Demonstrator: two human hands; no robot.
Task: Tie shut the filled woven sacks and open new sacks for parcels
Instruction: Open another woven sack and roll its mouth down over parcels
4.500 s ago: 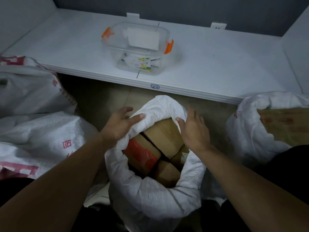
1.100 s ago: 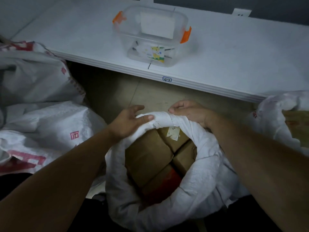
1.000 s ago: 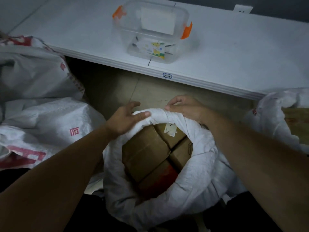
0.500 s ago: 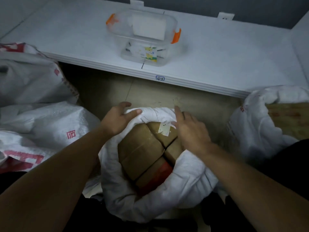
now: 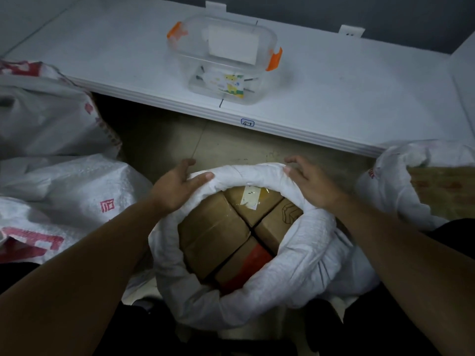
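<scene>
Both bare forearms reach forward to the sack. The left hand grips its rolled rim at the far left, thumb on top; the right hand likewise, far right.

Can't read shelf label, too small. Can't make out clear bin contents. Only see tops of cardboard boxes inside rolled sack rim. Lose right sack and left sacks at frame edges. Can't judge right hand grip, fingertips blurred.
</scene>
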